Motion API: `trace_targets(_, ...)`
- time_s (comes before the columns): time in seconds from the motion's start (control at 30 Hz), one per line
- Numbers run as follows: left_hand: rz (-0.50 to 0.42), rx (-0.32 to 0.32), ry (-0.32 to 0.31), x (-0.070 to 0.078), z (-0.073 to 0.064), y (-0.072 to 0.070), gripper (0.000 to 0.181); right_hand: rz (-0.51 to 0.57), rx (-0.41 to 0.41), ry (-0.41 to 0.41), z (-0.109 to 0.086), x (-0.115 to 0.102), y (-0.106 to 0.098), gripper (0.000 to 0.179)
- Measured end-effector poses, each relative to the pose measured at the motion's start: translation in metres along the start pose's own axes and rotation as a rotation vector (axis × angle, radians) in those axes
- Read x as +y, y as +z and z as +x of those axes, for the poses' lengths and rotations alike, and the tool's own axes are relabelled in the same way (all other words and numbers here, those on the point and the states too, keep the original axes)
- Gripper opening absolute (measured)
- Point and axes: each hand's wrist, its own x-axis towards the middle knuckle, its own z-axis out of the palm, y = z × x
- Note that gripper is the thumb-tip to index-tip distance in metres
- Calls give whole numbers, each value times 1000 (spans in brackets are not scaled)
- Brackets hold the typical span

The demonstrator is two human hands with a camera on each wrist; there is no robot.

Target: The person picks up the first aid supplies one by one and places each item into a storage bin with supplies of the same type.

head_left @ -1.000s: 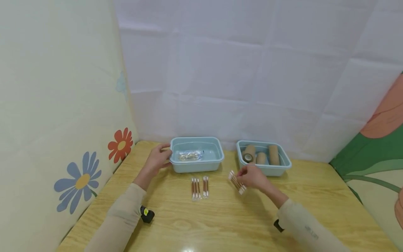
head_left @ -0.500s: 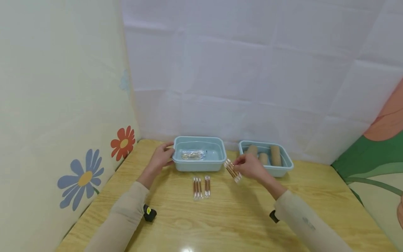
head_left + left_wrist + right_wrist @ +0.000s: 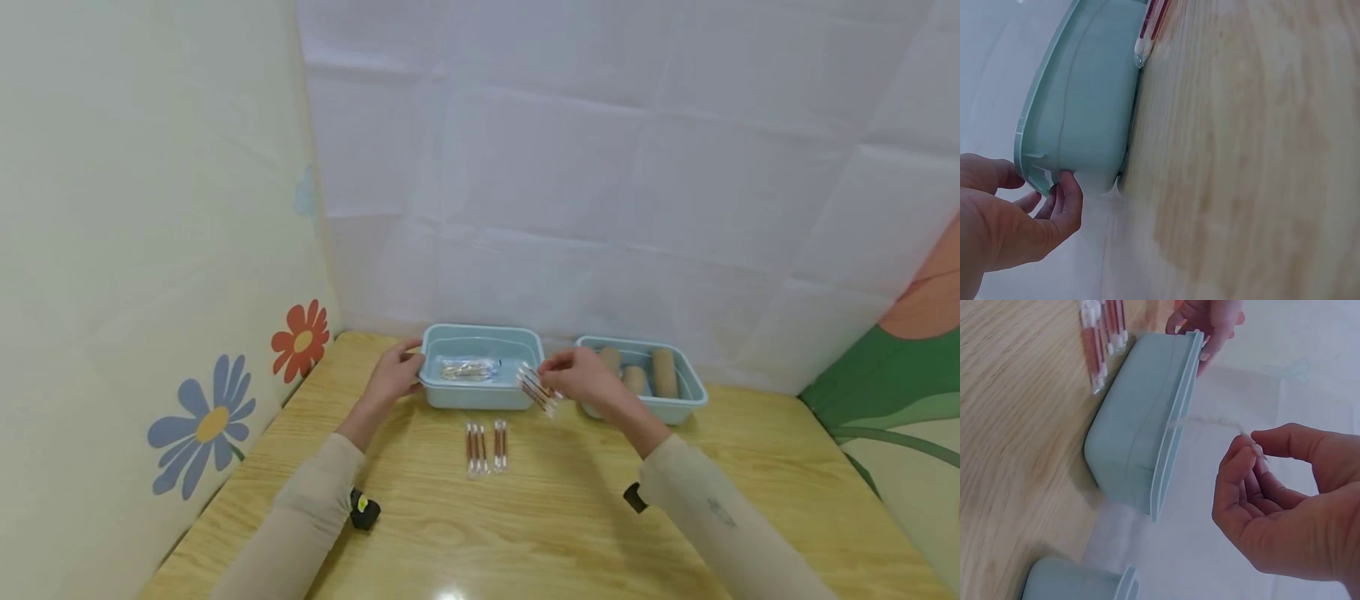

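Note:
In the head view, my left hand (image 3: 395, 373) holds the left end of a light blue plastic basket (image 3: 480, 397). In the left wrist view, the thumb and curled fingers (image 3: 1071, 194) grip its rim. A clear packet of cotton swabs (image 3: 468, 369) lies inside the basket. My right hand (image 3: 581, 377) pinches another clear pack of brown-stemmed swabs (image 3: 536, 392) by its edge, tilted, near the basket's right front corner. Two more packs of brown-stemmed swabs, a left one (image 3: 476, 450) and a right one (image 3: 500, 446), lie on the table in front of the basket.
A second blue basket (image 3: 678, 410) stands to the right, with several tan rolls (image 3: 664, 373) in it, partly hidden by the right hand. Both baskets stand on a wooden table (image 3: 480, 533) near a white sheet backdrop (image 3: 495, 167). A flower-printed panel (image 3: 97, 275) borders the left side.
My right hand has carried its pack of swabs left and upward, from in front of the right basket to the left basket's corner. The left hand keeps its hold on the rim.

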Motion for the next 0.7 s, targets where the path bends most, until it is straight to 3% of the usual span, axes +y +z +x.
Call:
trace_targets(0.33, 32, 8, 5, 1, -3, 2, 50, 240, 34, 32, 14, -8, 9, 20)
trace_targets(0.7, 19, 19, 7, -3, 2, 2, 49, 569, 79, 88, 34, 5, 15, 27)
